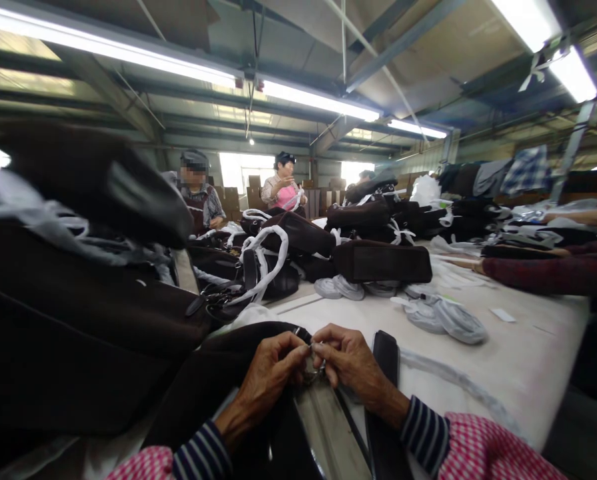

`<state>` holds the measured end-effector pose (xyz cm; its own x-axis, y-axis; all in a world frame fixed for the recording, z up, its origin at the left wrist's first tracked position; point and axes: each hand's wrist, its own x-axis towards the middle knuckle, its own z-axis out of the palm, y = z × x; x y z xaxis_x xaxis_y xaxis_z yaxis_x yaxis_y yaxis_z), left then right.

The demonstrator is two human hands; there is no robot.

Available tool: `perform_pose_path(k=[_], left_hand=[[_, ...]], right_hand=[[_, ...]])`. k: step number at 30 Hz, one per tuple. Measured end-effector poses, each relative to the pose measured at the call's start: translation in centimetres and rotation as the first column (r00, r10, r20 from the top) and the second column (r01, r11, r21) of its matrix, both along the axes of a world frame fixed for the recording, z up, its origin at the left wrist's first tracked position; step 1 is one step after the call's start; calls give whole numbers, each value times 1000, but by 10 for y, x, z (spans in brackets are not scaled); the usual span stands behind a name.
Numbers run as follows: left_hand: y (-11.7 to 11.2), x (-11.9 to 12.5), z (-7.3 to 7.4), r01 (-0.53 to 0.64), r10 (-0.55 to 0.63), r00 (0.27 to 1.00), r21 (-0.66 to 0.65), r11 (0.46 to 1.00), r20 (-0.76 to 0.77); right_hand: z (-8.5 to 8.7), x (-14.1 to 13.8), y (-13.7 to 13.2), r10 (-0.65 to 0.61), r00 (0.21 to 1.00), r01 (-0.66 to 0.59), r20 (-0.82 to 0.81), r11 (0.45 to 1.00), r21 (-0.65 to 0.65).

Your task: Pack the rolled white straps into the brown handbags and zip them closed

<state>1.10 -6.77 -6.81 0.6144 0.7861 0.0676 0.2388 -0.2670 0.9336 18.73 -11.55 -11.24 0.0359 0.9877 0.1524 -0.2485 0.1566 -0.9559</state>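
A dark handbag (218,373) lies in front of me, with a grey-beige strip (331,427) running along its upper part. Over it, my left hand (273,370) is closed in a pinch, thumb against fingers. My right hand (348,363) pinches from the other side, and the fingertips of both hands nearly meet. Just beneath them shows a small metal fitting (314,376). Whatever the fingertips hold is too small and covered to make out. A flat dark strap (386,363) stands beside my right wrist.
More dark handbags (383,263) are piled across the white table (518,347), a large one (78,320) close on my left. White-wrapped handles (273,267) and coiled wrapped straps (458,320) lie around. Two people (201,200) work across the table; another person's sleeved arm (553,270) reaches in from the right.
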Motion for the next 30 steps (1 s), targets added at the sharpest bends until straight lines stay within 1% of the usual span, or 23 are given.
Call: perform_pose_path(k=[4, 11, 19, 25, 30], left_hand=[[0, 0, -1, -25, 25, 1000, 1, 1000, -17], [1, -1, -3, -11, 11, 1000, -3, 1000, 3], [-1, 0, 2, -29, 29, 999, 3, 1000, -21], [2, -2, -2, -32, 32, 999, 17, 999, -28], [2, -2, -4, -6, 6, 1000, 9, 1000, -30]], right_hand=[[0, 0, 0, 19, 1000, -19, 12, 1000, 1], [-2, 1, 0, 26, 1000, -26, 17, 999, 26], [-1, 0, 0, 8, 1000, -8, 8, 1000, 22], [-1, 0, 0, 31, 999, -31, 17, 999, 21], [-2, -1, 0, 17, 1000, -17, 14, 1000, 22]])
